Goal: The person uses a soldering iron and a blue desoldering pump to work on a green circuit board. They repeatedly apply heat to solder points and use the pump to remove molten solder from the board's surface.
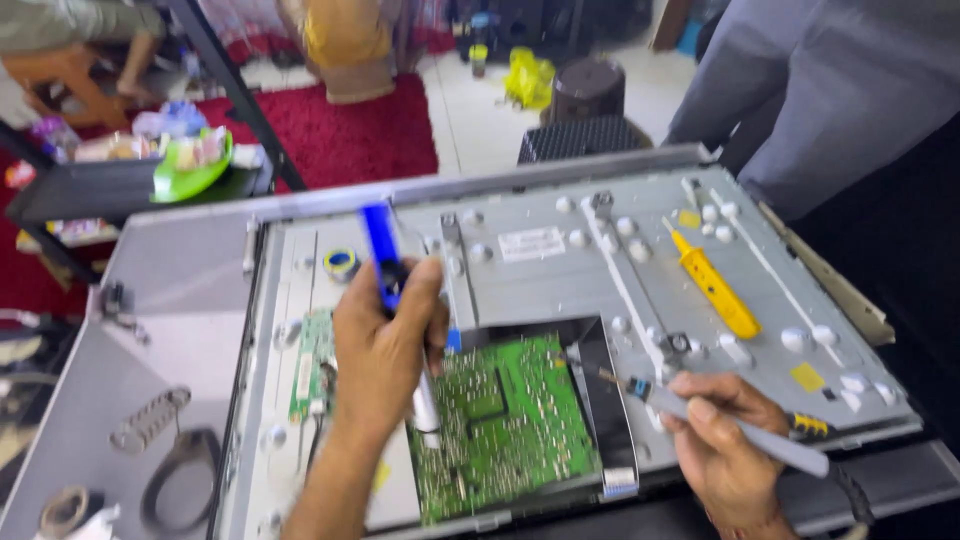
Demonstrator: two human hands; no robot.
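My left hand (385, 345) grips a blue-handled pump tool (381, 255) held upright, its white tip (427, 410) touching the left edge of a green circuit board (510, 425). My right hand (725, 435) holds a grey-handled soldering iron (700, 415) like a pen, with its metal tip pointing left over the board's upper right corner. The board lies on the grey metal back panel (560, 275) of a large flat screen. A black flat ribbon cable (610, 410) runs down the board's right side.
A yellow screwdriver (715, 290) lies on the panel at the right, a roll of tape (341, 263) at the upper left. A second small green board (312, 360) sits left of my left arm. Another person in grey clothes (830, 90) stands at the far right. A red carpet (350, 130) lies beyond.
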